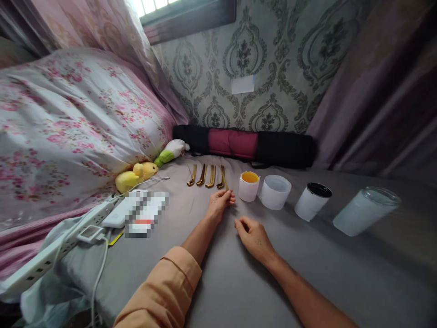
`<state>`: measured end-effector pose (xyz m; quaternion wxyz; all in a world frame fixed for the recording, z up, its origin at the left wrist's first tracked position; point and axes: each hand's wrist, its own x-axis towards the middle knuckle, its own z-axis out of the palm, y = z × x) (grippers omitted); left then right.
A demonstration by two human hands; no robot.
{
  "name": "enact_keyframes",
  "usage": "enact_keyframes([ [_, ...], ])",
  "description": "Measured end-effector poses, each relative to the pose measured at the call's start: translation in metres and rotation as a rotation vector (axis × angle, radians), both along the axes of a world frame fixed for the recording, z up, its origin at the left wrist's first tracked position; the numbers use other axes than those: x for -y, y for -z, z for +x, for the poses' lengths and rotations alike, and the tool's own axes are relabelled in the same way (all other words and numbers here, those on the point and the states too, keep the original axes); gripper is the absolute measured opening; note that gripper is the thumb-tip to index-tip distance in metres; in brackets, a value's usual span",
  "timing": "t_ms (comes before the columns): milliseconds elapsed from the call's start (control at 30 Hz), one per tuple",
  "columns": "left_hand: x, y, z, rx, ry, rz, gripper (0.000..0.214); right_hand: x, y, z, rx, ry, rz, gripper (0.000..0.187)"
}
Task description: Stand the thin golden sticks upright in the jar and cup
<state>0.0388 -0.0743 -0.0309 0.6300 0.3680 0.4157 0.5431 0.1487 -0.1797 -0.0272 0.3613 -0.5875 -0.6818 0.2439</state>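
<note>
Near the middle of the grey bedspread, my left hand (221,203) pinches the end of a thin gold strip (226,181), which looks like a twist tie. The strip slants up to the rightmost of several small gold bundles (221,184), which lie in a row, each bent at its near end. Closer to me, my right hand (254,234) hovers low over the bedspread with thumb and fingers drawn together; nothing shows in them. To the right of my left hand stands a white-wrapped cup with a yellow inside (249,190).
Rightward follow a wide whitish tub (276,197), a black-rimmed wrapped can (311,206) and a glass jar (365,214). A long black and maroon bag (235,143) lies along the wall. At left are plush toys (131,181), a power strip (44,262), a white power bank (121,212) and cables.
</note>
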Motion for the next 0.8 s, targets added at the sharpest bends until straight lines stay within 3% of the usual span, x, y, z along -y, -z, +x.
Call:
enact_keyframes([
  [133, 0.013, 0.000, 0.001, -0.013, -0.018, 0.041, 0.023, -0.005, 0.003, 0.004, -0.248, 0.040, -0.025, 0.036],
  [333, 0.035, -0.003, 0.002, -0.105, -0.025, 0.111, 0.031, -0.008, 0.008, 0.009, -0.430, 0.116, -0.063, 0.038],
  [800, 0.069, -0.007, 0.000, -0.323, -0.020, 0.248, 0.031, -0.007, 0.003, 0.016, -0.480, 0.155, 0.005, 0.038],
])
